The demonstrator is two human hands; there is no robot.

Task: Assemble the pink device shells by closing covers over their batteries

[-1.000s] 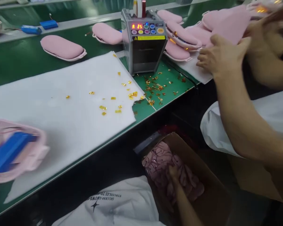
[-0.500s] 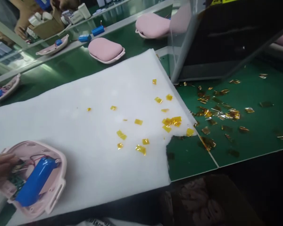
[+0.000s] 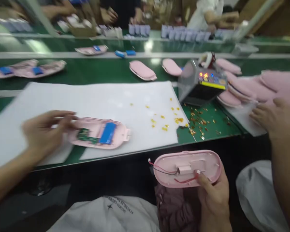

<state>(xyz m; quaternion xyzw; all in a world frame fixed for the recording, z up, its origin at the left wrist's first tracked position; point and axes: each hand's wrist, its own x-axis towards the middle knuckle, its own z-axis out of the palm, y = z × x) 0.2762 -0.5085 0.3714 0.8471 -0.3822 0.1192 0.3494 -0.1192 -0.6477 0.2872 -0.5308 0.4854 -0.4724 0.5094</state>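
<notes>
My left hand, fingers pinched, grips the left end of a pink plastic shell, open side up at the front of the white foam sheet. A blue battery and a green circuit board lie inside that shell. In my right hand is a second pink half-shell, held below the table's front edge, its inside facing me. My thumb presses inside it. Thin red and black wires hang loose there, with a small white connector at one end.
Amber tape pieces litter the foam sheet and green tabletop. A grey machine with red digits stands behind. Several pink shells are piled right, near another person's hand. A box of pinkish items sits below the table. Other people work opposite.
My view has pulled back and levelled. The shell in my left hand now appears farther away and flatter. My right hand with the second half-shell and another person's arm have come into view.
</notes>
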